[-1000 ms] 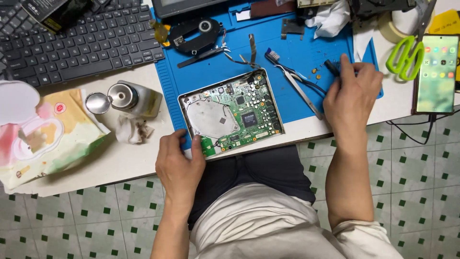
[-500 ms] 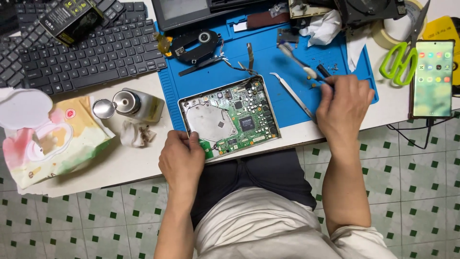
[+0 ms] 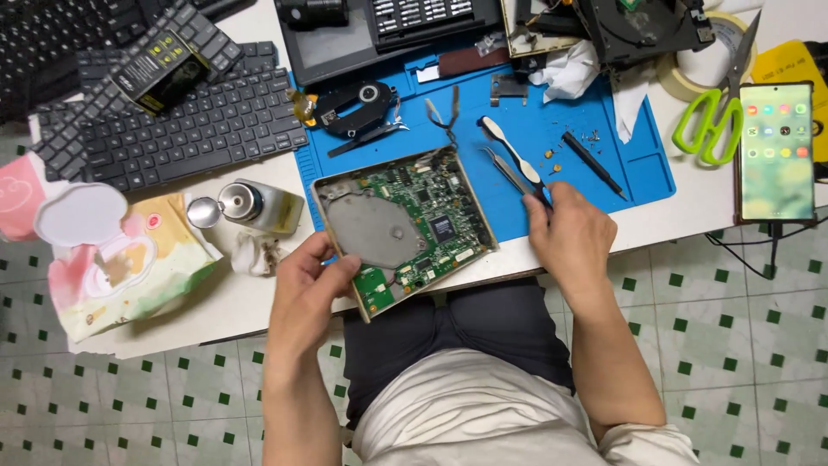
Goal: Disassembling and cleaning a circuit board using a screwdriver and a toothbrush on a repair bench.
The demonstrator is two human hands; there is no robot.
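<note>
left hand (image 3: pixel 312 280): i saw it grasping the near left corner of the drive, fingers around the edge.
drive (image 3: pixel 404 229): open metal case with green circuit board facing up, tilted, partly on the blue mat (image 3: pixel 638 164), partly over the table edge.
right hand (image 3: pixel 569 233): closed around the tweezers (image 3: pixel 511 171), which lay just right of the drive.
nearby: a black screwdriver (image 3: pixel 593 162) on the mat, apart from my hand.

An electronics repair bench: blue work mat (image 3: pixel 604 129), opened circuit board (image 3: pixel 414 229), scattered tools (tiled floor (image 3: pixel 750 328) below).
</note>
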